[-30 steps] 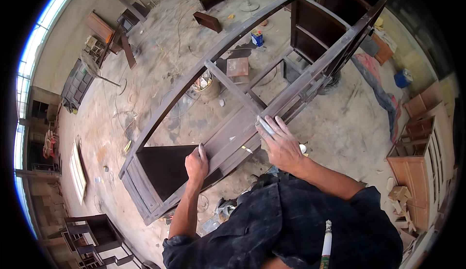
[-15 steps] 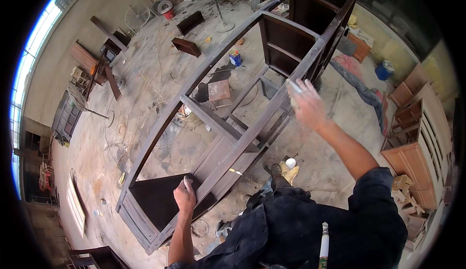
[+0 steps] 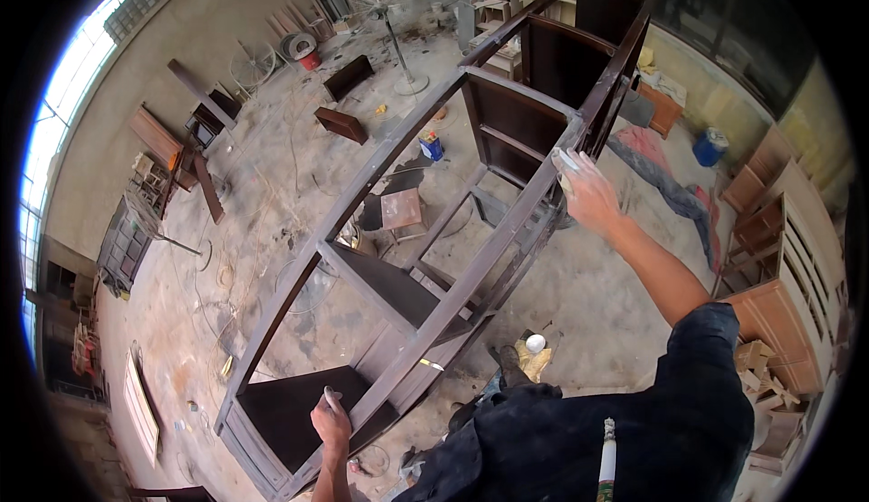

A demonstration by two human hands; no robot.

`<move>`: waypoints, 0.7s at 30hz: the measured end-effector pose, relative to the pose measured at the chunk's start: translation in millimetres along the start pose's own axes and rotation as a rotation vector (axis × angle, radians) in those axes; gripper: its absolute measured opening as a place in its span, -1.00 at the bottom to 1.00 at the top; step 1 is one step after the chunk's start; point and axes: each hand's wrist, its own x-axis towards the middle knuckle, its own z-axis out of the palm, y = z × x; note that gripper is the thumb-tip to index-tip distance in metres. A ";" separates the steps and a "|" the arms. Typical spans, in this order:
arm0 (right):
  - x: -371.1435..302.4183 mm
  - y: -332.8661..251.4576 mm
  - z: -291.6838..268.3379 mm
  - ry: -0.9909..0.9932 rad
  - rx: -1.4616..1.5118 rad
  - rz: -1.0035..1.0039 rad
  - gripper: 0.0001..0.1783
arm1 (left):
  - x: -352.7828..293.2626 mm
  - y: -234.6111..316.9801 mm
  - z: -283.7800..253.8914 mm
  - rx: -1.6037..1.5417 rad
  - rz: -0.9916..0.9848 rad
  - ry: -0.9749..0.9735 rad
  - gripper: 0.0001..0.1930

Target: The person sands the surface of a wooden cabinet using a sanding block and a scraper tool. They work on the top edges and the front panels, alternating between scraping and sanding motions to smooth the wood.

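Note:
A long dark wooden furniture frame [image 3: 489, 248], open between its rails and divided by panels, runs diagonally from lower left to upper right. My right hand [image 3: 590, 196] presses a pale sanding pad [image 3: 563, 160] onto its near top rail, toward the far end, with the arm stretched out. Lower down, my left hand [image 3: 332, 420] is curled closed at the same rail near the frame's close end. What lies within those fingers, if anything, is hidden. A dark panel [image 3: 290, 407] fills the end section beside my left hand.
A white cup [image 3: 536, 344] on yellow cloth lies on the floor near my foot. Beyond the frame are a small stool [image 3: 402, 209], a blue can [image 3: 432, 146] and a standing fan [image 3: 398, 45]. To the right stand a blue bucket [image 3: 711, 146] and a wooden cabinet [image 3: 769, 276].
My right hand has gone from blurred motion to resting farther along the rail. My left hand sits lower in the picture, still curled. The view has shifted slightly.

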 end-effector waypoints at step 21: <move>14.8 -3.8 -15.0 0.031 0.112 -0.319 -0.48 | -2.9 4.0 -1.4 -0.064 -0.063 -0.037 -0.35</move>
